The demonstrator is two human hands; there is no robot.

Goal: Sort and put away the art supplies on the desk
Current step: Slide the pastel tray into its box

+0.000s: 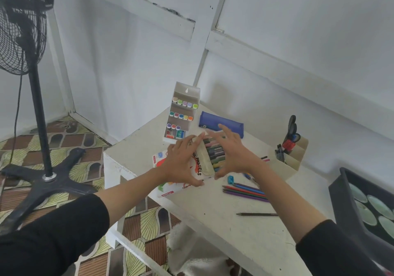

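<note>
A dark pencil (258,214) lay nearest on the surface (213,216), with coloured pencils (245,190) at its 11 o'clock. Beyond, the left hand (181,160) and right hand (232,154), fingers spread, rested on the open box (205,160) reading "PASTELS". A marker box (183,113) stood at its 12 o'clock.

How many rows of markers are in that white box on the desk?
3: a top row, a middle row below it, and a shorter bottom row nearest the person, all in the white box. More may be hidden.
</note>
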